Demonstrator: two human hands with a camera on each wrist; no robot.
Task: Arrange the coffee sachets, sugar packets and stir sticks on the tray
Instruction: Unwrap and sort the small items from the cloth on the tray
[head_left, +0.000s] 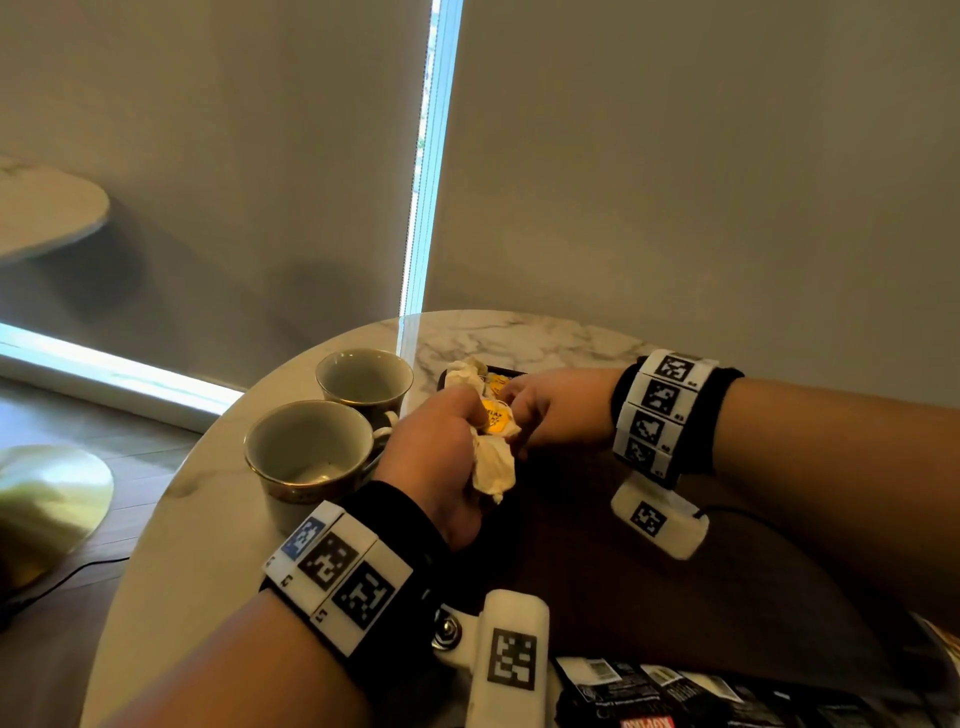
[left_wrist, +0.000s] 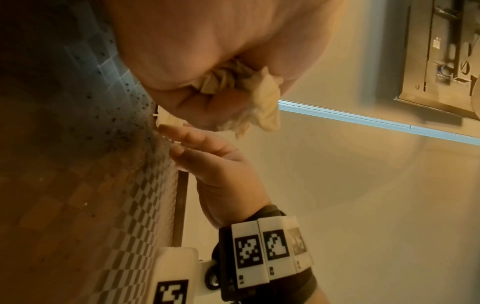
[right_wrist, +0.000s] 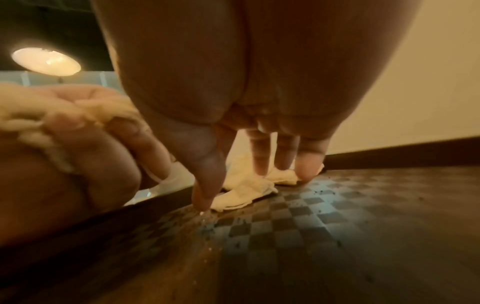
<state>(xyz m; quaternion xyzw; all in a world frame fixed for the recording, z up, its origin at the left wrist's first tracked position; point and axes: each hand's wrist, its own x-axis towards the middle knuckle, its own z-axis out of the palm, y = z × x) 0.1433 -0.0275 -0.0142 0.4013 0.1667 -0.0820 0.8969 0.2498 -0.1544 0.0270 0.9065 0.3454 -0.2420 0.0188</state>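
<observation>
While left hand (head_left: 441, 452) grips packets (head_left: 493, 467), lettering blurs.

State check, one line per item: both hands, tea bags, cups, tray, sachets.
left hand: grips a bunch of tea bags
right hand: fingers straight, tips down on the tray by loose bags
cups: upright, seem empty
tray: on the table, specks on it
sachets: lying flat near the table's front edge
</observation>
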